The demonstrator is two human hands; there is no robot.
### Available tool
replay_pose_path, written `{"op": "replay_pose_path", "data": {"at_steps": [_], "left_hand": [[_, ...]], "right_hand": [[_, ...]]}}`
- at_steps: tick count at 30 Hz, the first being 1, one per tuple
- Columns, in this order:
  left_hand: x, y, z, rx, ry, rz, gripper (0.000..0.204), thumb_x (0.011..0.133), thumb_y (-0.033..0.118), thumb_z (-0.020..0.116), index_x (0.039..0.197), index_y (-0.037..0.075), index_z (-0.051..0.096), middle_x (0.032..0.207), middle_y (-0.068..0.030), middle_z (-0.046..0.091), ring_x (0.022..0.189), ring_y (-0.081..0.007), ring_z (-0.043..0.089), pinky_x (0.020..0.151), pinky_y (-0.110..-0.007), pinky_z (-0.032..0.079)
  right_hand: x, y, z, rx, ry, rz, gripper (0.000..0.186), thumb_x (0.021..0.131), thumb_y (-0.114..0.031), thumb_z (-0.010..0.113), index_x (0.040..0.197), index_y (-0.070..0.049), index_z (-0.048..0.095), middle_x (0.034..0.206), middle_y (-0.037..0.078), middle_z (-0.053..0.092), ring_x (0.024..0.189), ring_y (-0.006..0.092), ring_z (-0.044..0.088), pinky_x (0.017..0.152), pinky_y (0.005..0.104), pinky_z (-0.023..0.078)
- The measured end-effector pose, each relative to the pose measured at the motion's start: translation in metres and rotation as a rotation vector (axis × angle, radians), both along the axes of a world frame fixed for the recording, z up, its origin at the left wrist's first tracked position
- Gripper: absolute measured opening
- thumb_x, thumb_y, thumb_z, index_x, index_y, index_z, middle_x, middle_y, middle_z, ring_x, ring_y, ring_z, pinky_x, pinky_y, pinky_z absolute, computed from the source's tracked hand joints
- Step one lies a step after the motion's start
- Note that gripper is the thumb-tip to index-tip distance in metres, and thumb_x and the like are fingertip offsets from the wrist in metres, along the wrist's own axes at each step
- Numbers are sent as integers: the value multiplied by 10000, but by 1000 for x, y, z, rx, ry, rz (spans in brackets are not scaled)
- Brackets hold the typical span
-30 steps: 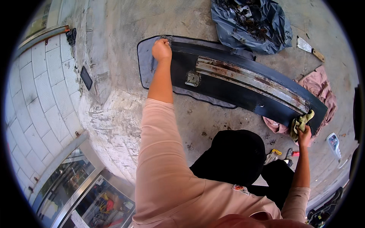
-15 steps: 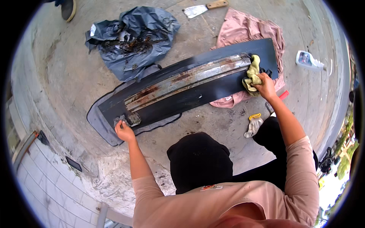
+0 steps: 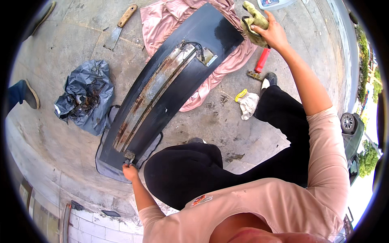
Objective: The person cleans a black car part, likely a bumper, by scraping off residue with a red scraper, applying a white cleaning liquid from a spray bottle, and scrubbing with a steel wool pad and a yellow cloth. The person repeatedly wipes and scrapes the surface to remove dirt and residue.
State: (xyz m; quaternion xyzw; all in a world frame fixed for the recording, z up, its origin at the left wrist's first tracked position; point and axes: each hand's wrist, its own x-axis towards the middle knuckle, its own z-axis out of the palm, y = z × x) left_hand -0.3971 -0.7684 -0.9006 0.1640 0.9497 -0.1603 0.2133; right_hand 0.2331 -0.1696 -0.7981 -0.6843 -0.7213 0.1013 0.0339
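Cloth (image 3: 255, 19) shifting past panel's (image 3: 175, 106) right corner, right hand (image 3: 276, 35) gripping—left hand (image 3: 130, 173) pinching steel wool (image 3: 127, 163), apparently—strip (image 3: 154, 90) still showing rust.

Smooth dark panel (image 3: 175, 95), rusted metal strip (image 3: 152, 91)

- Between the hands: dark panel (image 3: 174, 91), blocks low passage.
- Right of left hand (image 3: 130, 172): black-clad knee (image 3: 182, 170), tight.
- Nearer than right hand (image 3: 274, 33): red-handled scraper (image 3: 263, 60), then white glove (image 3: 248, 106).
- Beyond left hand: bare concrete (image 3: 126, 77) between panel and grey bag (image 3: 91, 87).
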Motion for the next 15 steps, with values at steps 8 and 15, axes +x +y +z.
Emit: {"op": "replay_pose_path", "data": {"at_steps": [8,15], "left_hand": [[-3,-4,3,-86,-3,-59,263,831,139,646,1071,32,671,1054,-201,728,993,-398,688,869,-493,525],[-12,4,-6,-80,-15,-75,286,805,130,644,1065,16,679,1058,-219,725,1000,-403,686,884,-480,525]], "right_hand": [[47,-18,-2,-292,-136,174,566,859,-224,729,1361,-31,554,1439,152,553,1256,309,594,1010,356,508],[123,-95,-60,-284,-476,805,354,858,-82,582,1210,-87,624,1305,92,581,1389,277,444,1180,532,302]]}}
